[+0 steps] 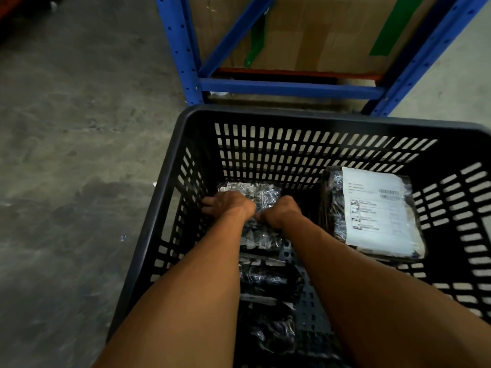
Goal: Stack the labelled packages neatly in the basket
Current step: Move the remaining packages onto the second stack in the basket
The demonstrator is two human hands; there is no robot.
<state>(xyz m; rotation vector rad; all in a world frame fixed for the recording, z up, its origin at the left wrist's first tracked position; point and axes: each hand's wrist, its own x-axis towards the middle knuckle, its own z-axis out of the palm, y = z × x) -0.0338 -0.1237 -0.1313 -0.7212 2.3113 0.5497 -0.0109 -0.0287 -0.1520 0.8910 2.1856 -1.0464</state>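
Both my arms reach down into a black slotted plastic basket (265, 112). My left hand (228, 204) and my right hand (279, 212) press side by side on a shiny black plastic-wrapped package (261, 193) at the basket's far left corner, fingers curled onto it. More black wrapped packages (268, 280) lie in a row below it, between my forearms. On the right, a stack of black packages (334, 208) stands higher, its top one bearing a large white shipping label (377, 208) with a barcode.
The basket stands on a grey concrete floor (74, 155). Just beyond it rises a blue steel rack (289, 87) holding a cardboard box (305, 35) with green tape. Bare basket floor (310, 309) shows between the two piles.
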